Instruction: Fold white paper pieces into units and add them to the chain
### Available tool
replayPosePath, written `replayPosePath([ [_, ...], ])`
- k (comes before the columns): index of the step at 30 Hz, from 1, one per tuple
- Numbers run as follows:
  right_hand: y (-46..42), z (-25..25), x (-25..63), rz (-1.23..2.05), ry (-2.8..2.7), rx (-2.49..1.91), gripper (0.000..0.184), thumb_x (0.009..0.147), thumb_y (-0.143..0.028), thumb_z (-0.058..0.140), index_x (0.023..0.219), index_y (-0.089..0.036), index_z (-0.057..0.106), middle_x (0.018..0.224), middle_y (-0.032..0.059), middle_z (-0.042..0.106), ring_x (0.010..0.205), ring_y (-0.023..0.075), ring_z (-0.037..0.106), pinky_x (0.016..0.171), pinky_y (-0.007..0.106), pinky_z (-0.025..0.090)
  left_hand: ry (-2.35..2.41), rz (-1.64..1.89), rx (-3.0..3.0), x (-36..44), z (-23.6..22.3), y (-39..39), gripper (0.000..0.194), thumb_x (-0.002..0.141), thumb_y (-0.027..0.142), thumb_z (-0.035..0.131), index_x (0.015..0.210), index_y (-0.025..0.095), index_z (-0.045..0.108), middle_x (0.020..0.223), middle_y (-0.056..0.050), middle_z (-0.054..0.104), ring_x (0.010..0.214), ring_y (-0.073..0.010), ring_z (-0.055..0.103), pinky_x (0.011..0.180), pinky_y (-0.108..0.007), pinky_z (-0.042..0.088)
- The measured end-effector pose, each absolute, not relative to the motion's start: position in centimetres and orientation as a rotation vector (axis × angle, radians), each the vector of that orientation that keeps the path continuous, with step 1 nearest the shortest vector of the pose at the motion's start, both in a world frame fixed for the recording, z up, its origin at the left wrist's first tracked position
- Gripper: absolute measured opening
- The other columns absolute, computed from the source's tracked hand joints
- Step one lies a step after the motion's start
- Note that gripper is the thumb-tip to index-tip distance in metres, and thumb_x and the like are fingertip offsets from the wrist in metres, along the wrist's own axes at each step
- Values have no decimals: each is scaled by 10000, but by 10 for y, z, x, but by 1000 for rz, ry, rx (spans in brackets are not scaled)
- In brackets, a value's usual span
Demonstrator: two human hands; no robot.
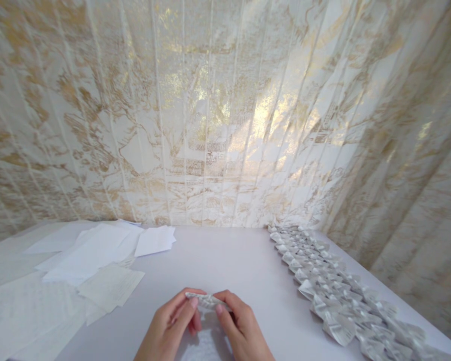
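Both of my hands meet near the front edge of the white table, pinching a small folded piece of printed paper between them. My left hand grips its left end with thumb and fingers closed. My right hand grips its right end the same way. The paper piece is held just above the tabletop, partly hidden by my fingertips.
Loose white and printed paper sheets lie scattered on the left. Several folded paper pieces form a long overlapping row along the right edge. A cream and gold curtain hangs behind and to the right.
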State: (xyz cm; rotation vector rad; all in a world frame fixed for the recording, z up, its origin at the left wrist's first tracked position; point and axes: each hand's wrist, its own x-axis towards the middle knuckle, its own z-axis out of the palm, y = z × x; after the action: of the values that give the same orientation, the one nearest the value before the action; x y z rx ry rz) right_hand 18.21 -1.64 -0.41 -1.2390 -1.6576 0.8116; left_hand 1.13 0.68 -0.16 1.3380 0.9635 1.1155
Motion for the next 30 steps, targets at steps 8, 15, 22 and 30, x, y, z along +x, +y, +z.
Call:
replayPosePath([
  [8, -16, -7, 185, 811, -1665, -1208, 352, 976, -425, 462, 998, -186, 719, 879, 56, 690, 828, 208, 615, 729, 288, 429, 1002, 1057, 1379, 10, -2, 6, 539, 820, 675, 593, 977, 176, 725, 608, 19, 596, 636, -191, 559, 615, -267, 420],
  [15, -13, -12, 185, 652, -1724, -1161, 472, 999, -539, 411, 1005, -215, 754, 755, 41, 584, 754, 207, 567, 692, 307, 414, 1064, 1012, 1442, 8, -3, 4, 611, 871, 712, 455, 1075, 182, 681, 631, 6, 630, 643, -210, 580, 643, -298, 409],
  [22, -13, -20, 189, 614, -1753, -1121, 302, 1013, -395, 455, 1134, -247, 689, 828, 29, 562, 805, 198, 557, 731, 296, 417, 1102, 994, 1475, 10, 2, 1, 500, 873, 649, 496, 1059, 211, 649, 626, 40, 564, 651, -202, 551, 635, -279, 392],
  [30, -12, -24, 184, 646, -1590, -1228, 360, 755, -68, 480, 1007, -215, 690, 749, -28, 494, 686, 156, 484, 623, 245, 343, 1115, 984, 1632, 12, 1, 0, 323, 834, 432, 523, 1053, 217, 623, 761, 24, 588, 732, -197, 573, 696, -258, 434],
])
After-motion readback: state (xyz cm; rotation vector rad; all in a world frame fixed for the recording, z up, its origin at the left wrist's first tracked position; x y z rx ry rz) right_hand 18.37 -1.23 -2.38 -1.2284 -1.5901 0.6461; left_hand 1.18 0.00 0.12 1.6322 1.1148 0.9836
